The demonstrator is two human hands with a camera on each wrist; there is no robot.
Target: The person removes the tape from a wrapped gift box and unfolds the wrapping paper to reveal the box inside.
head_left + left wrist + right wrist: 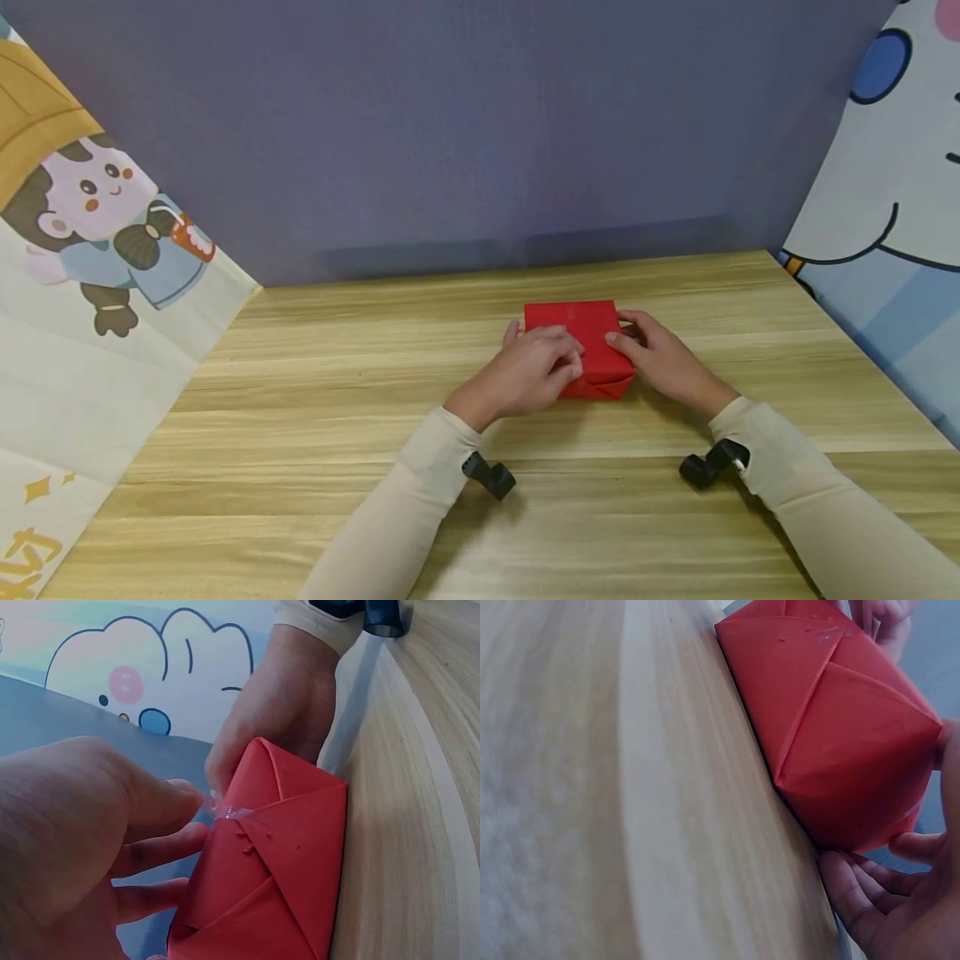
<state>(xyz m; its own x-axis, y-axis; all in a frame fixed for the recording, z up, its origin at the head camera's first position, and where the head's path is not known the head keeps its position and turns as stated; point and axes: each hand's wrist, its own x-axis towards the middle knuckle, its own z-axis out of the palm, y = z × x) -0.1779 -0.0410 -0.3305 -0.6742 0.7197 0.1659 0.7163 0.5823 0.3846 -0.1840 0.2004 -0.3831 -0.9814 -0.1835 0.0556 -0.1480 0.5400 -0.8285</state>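
A box wrapped in red paper (577,318) lies on the wooden table, its folded end facing the person. In the left wrist view a strip of clear tape (234,814) sticks across the folded flaps at the box's upper edge. My left hand (523,372) is over the box's near left part, thumb and forefinger pinching the loose end of that tape; its other fingers reach beside the box. My right hand (663,358) grips the right end, thumb on top and fingers round the side. In the right wrist view its fingertips (844,881) touch the lower edge of the red paper.
The wooden table (315,433) spreads out on both sides of the box. A grey-blue panel (480,133) stands along its back edge. Cartoon-printed sheets (900,192) stand at left and right. Black wrist cameras (487,477) stick out below the sleeves.
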